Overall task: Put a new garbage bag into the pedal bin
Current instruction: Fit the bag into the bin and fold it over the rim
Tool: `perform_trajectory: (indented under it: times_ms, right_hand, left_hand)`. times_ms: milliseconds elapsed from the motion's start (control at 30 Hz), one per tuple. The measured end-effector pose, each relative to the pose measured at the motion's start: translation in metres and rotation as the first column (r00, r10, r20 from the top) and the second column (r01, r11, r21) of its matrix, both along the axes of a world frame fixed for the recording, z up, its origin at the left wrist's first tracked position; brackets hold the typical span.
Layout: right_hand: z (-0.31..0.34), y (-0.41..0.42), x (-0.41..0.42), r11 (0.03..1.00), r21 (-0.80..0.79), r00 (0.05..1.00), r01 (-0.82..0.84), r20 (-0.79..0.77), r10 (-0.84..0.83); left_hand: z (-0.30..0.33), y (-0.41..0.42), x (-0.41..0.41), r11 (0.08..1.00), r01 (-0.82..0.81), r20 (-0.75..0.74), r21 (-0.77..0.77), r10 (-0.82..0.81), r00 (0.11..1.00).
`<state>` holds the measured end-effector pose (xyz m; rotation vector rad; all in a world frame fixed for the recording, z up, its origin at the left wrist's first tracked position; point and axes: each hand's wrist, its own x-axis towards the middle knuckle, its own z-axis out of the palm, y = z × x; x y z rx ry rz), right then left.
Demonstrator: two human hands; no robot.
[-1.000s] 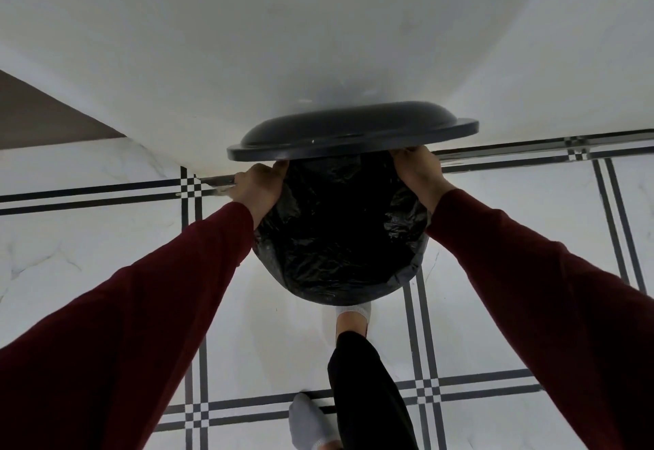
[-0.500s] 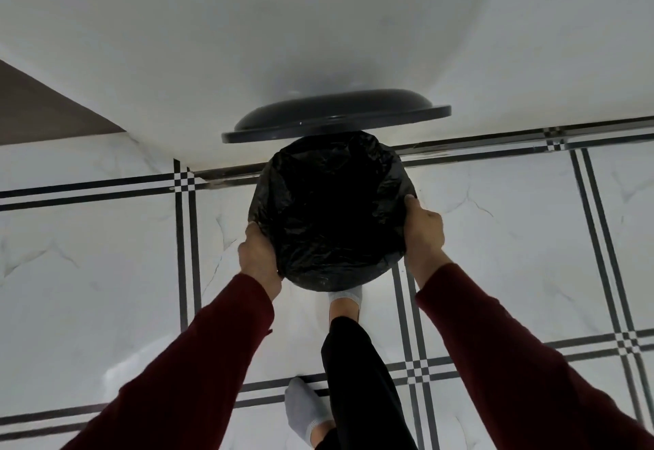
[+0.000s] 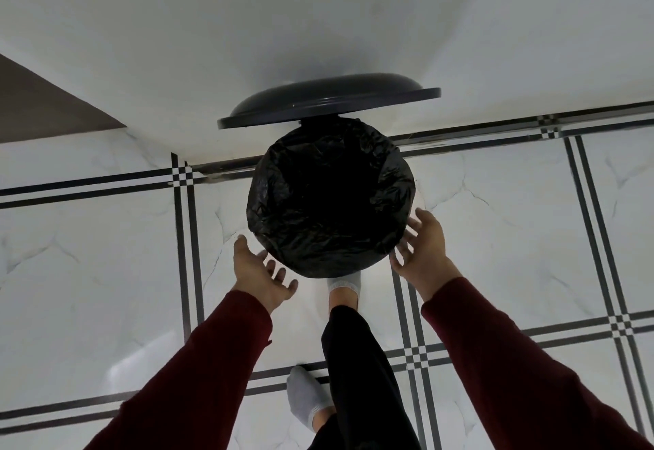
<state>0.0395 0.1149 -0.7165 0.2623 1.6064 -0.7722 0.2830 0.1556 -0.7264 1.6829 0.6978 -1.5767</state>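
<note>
A black garbage bag point(image 3: 331, 198) lines the round pedal bin and is folded over its rim, hiding the bin's body. The dark grey lid point(image 3: 329, 101) stands raised behind it, against the white wall. My left hand point(image 3: 263, 274) hovers just off the bin's near left edge, fingers spread, holding nothing. On the near right side my right hand point(image 3: 423, 248) is also open, fingertips close to the bag but apart from it. A foot in a grey sock point(image 3: 345, 283) is at the bin's front base, where the pedal is hidden.
The bin stands on a white marble-look tiled floor point(image 3: 495, 237) with black line borders, close to a white wall point(image 3: 318, 17). A second socked foot point(image 3: 306, 402) rests on the floor nearer to me. A brown surface point(image 3: 39, 102) shows at the far left.
Both hands slid from the back of the rim under the lid, round the sides to the front, then let go of the bag and pulled slightly away, fingers opening.
</note>
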Motion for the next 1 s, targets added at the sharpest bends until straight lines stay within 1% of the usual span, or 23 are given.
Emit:
perform_trajectory:
  times_ms: [67, 133, 200, 267, 333, 400, 467, 533, 633, 733, 800, 833, 867, 900, 933, 967, 1000]
  right_hand:
    - [0.002, 0.005, 0.009, 1.000, 0.019, 0.999, -0.024, 0.042, 0.023]
    - [-0.002, 0.008, 0.014, 1.000, 0.024, 0.997, 0.007, 0.076, -0.009]
    - [-0.006, 0.007, 0.017, 0.998, 0.022, 0.993, 0.063, 0.100, -0.065]
    - [-0.011, 0.007, 0.017, 0.993, 0.001, 0.980, 0.116, 0.165, -0.114]
    - [-0.012, 0.009, 0.016, 0.985, -0.016, 0.960, 0.171, 0.229, -0.163]
    - [-0.015, 0.012, 0.014, 0.977, -0.016, 0.949, 0.213, 0.240, -0.203]
    - [-0.019, 0.016, 0.011, 0.969, -0.007, 0.939, 0.248, 0.249, -0.238]
    - [-0.021, 0.020, 0.010, 0.964, 0.006, 0.930, 0.266, 0.263, -0.258]
    - [-0.022, 0.024, 0.009, 0.966, 0.024, 0.937, 0.259, 0.236, -0.257]
    - [-0.020, 0.024, 0.012, 0.962, 0.001, 0.931, 0.273, 0.251, -0.264]
    - [-0.017, 0.020, 0.016, 0.969, 0.006, 0.945, 0.246, 0.222, -0.241]
    - [-0.015, 0.018, 0.018, 0.975, 0.012, 0.965, 0.220, 0.147, -0.219]
    - [-0.012, 0.017, 0.019, 0.982, 0.008, 0.982, 0.189, 0.009, -0.189]
    - [-0.010, 0.016, 0.020, 0.990, -0.011, 0.967, 0.140, -0.215, -0.139]
    - [-0.006, 0.016, 0.022, 0.997, -0.066, 0.878, 0.046, -0.473, -0.072]
    - [-0.001, 0.015, 0.026, 0.979, -0.148, 0.743, -0.140, -0.669, 0.005]
    - [0.006, 0.015, 0.034, 0.895, -0.225, 0.611, -0.384, -0.789, 0.064]
  left_hand:
    - [0.002, 0.005, -0.007, 0.999, -0.040, -0.083, -0.014, 0.039, 0.996]
    - [0.003, 0.008, -0.015, 0.994, -0.094, -0.135, -0.048, 0.087, 0.987]
    - [0.001, 0.009, -0.018, 0.992, -0.111, -0.133, -0.065, 0.102, 0.986]
    - [-0.002, 0.007, -0.020, 0.988, -0.127, -0.133, -0.089, 0.114, 0.984]
    - [-0.005, 0.006, -0.021, 0.971, -0.206, -0.160, -0.118, 0.186, 0.970]
    - [-0.007, 0.005, -0.023, 0.949, -0.286, -0.162, -0.131, 0.264, 0.951]
    - [-0.009, 0.007, -0.024, 0.938, -0.317, -0.142, -0.139, 0.298, 0.944]
    - [-0.010, 0.009, -0.024, 0.944, -0.295, -0.120, -0.148, 0.279, 0.953]
    - [-0.010, 0.009, -0.022, 0.961, -0.250, -0.112, -0.116, 0.238, 0.965]
    - [-0.014, 0.010, -0.022, 0.947, -0.306, -0.141, -0.099, 0.291, 0.946]
    - [-0.015, 0.012, -0.021, 0.964, -0.251, -0.103, -0.086, 0.242, 0.965]
    - [-0.015, 0.011, -0.021, 0.979, -0.194, -0.051, -0.069, 0.191, 0.980]
    - [-0.015, 0.010, -0.021, 0.989, -0.142, 0.025, -0.046, 0.143, 0.989]
    - [-0.013, 0.010, -0.022, 0.996, -0.087, 0.138, -0.017, 0.089, 0.986]
    - [-0.012, 0.008, -0.022, 0.999, -0.045, 0.282, 0.004, 0.042, 0.958]
    - [-0.008, 0.006, -0.023, 1.000, -0.007, 0.451, -0.001, 0.006, 0.892]
    - [-0.003, 0.002, -0.024, 0.998, 0.054, 0.605, -0.030, -0.025, 0.796]
